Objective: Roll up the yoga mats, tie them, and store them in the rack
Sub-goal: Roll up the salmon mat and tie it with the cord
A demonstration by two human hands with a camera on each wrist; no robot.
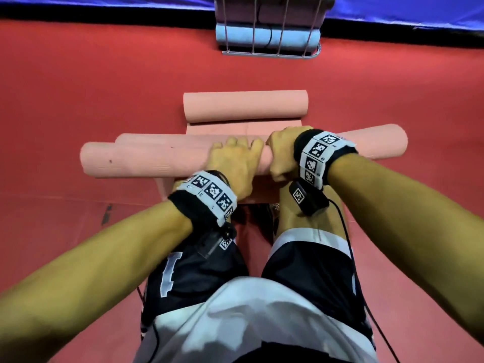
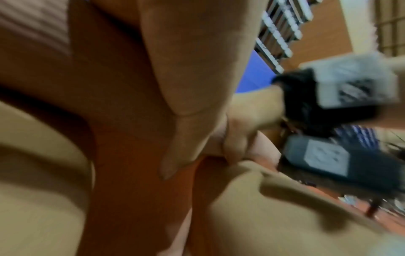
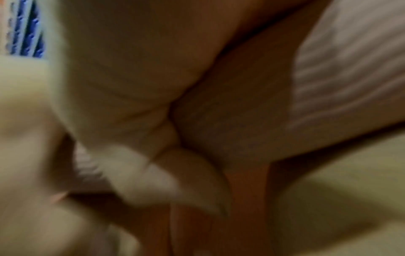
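Rolling step: left hand (image 1: 237,166) and right hand (image 1: 282,155) both curled round the pink foam rolled yoga mat (image 1: 146,159), well short of the wire rack (image 1: 269,52). Next, probably tying.

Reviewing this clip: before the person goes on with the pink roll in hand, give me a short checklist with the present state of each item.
1. Left hand grips the long pink rolled foam mat: ok.
2. Right hand grips the same roll: ok.
3. Roll ends even: not ok, layers step out at the left end.
4. Tie around this roll: cannot tell, none visible.
5. Second pink mat beyond is fully rolled: not ok, a flat part remains.
6. Grey wire rack has room: cannot tell; blue rolled mats already lie in it.
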